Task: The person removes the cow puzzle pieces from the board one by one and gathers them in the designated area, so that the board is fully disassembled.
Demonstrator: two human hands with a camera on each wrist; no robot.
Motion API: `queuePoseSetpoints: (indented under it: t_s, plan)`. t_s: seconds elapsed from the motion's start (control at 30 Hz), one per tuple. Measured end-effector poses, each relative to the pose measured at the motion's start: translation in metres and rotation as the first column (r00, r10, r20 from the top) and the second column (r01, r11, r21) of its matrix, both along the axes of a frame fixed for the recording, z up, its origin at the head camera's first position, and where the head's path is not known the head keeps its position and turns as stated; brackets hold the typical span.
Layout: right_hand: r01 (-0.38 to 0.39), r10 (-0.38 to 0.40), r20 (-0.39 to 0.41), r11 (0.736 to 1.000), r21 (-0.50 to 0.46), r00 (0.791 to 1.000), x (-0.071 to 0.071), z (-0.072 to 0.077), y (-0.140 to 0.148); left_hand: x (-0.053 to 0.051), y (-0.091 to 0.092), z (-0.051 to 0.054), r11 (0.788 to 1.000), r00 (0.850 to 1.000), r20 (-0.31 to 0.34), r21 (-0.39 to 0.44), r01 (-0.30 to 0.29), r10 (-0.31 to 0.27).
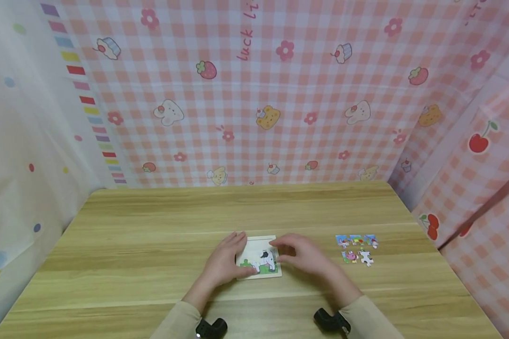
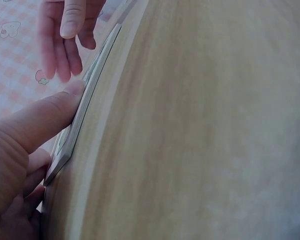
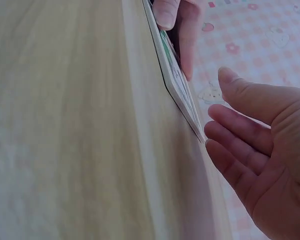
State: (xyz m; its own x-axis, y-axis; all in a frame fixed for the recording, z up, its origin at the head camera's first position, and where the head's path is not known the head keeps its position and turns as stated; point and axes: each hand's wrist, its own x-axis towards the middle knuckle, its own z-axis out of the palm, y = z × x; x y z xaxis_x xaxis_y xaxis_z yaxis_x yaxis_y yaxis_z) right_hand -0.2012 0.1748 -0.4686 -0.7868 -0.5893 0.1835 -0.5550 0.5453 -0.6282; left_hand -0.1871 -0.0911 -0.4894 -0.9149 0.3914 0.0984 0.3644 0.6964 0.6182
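Note:
A small puzzle board [image 1: 260,277] with a pale rim lies on the table, showing a black-and-white cow on green. My left hand [image 1: 224,264] holds its left side, thumb over the front part and fingers along the far left. In the left wrist view, the thumb of that hand [image 2: 35,125] presses on the board's near edge [image 2: 96,75]. At the board's right edge is my right hand [image 1: 307,256], thumb and fingers apart. Nothing is seen between the fingers of my right hand [image 3: 270,135] in the right wrist view, beside the board's corner [image 3: 192,117].
Several loose puzzle pieces [image 1: 357,240] lie in two rows to the right on the wooden table [image 1: 152,226], one of them a white piece [image 1: 366,258]. A pink checked cloth [image 1: 246,94] hangs behind the table's far edge, with more cloth at both sides.

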Motion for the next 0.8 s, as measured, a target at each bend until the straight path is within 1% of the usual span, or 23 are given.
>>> queuePoseSetpoints:
  t_s: [0.33, 0.53, 0.8]
  plan:
    - [-0.067, 0.067, -0.029, 0.998, -0.006, 0.997, -0.004, -0.004, -0.009, 0.000, -0.001, 0.000, 1.000, 1.000, -0.016, 0.021, 0.007, -0.007]
    - [-0.053, 0.055, -0.065, 0.998, 0.036, 0.996, -0.004, -0.006, -0.013, 0.000, -0.001, 0.000, 1.000, 1.000, -0.015, 0.007, 0.006, -0.006]
    - [-0.029, 0.033, -0.051, 0.997, 0.076, 0.998, -0.006, -0.008, -0.017, 0.001, -0.001, 0.001, 1.000, 1.000, -0.020, 0.001, 0.009, -0.009]
